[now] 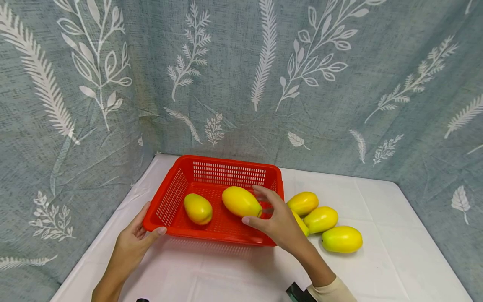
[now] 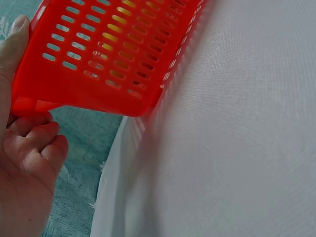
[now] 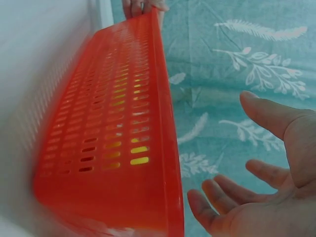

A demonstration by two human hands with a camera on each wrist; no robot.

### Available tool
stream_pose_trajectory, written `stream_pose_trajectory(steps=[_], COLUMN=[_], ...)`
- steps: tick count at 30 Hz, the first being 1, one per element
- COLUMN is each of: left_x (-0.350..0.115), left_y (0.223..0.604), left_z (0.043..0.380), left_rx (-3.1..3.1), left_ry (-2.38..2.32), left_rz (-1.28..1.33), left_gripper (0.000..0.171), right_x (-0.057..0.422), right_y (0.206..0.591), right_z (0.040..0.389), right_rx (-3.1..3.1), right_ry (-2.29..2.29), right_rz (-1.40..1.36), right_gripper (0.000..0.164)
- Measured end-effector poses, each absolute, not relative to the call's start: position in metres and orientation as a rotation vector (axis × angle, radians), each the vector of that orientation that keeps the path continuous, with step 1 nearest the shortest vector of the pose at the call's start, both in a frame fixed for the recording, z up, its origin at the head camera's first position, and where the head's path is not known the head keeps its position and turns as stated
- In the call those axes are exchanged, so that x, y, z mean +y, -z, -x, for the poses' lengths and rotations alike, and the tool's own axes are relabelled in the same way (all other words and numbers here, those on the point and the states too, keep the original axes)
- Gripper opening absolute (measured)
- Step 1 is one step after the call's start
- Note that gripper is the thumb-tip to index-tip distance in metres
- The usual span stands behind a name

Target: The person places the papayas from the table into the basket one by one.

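Note:
A red plastic basket [image 1: 222, 158] with slotted walls is on the white table. My left hand [image 1: 130, 247] grips its near left corner, thumb over the rim and fingers curled beneath it, as the left wrist view also shows. Two yellow oval, mango-like fruits are inside: a green-tinged one [image 1: 198, 209] at the left and a larger one [image 1: 241, 202] at the right. My right hand [image 1: 281, 220] reaches over the basket's right side beside the larger fruit, thumb and fingers spread apart. In the right wrist view this hand [image 3: 266, 182] has nothing between its fingers.
Several more yellow fruits lie on the table to the right of the basket, such as one [image 1: 342, 239] at the near right. One is partly hidden behind my right hand. A grey-green leaf-patterned curtain [image 1: 234, 84] hangs behind and along both sides of the table [image 1: 381, 260].

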State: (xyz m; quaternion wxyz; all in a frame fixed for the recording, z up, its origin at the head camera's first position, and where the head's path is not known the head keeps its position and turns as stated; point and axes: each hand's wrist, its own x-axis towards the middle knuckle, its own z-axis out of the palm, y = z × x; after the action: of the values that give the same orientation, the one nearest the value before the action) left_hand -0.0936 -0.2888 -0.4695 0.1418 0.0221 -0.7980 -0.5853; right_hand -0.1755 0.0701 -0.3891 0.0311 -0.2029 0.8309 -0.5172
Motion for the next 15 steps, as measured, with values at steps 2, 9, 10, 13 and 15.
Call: stream_pose_trajectory(steps=[2,9,10,13,15], left_x=[-0.289,-0.288,-0.288,-0.287,-0.288], left_y=[0.469,0.469,0.469,0.469,0.469], left_z=[0.094,0.094,0.094,0.094,0.094], left_rx=[-2.301,-2.308,-2.310,-2.313,-2.319], left_ry=[1.684,1.670,1.674,1.679,1.676], left_rz=[-0.063,-0.063,-0.064,-0.079,-0.090], left_gripper=[0.090,0.090,0.090,0.090,0.090], right_x=[0.073,0.084,0.085,0.091,0.095], right_y=[0.388,0.387,0.387,0.388,0.388], right_z=[0.174,0.172,0.172,0.172,0.172], right_rx=[2.564,2.535,2.526,2.510,2.504], right_ry=[1.590,1.632,1.643,1.663,1.669], right_rz=[0.614,0.643,0.644,0.639,0.630], right_gripper=[0.080,0.078,0.078,0.078,0.078])
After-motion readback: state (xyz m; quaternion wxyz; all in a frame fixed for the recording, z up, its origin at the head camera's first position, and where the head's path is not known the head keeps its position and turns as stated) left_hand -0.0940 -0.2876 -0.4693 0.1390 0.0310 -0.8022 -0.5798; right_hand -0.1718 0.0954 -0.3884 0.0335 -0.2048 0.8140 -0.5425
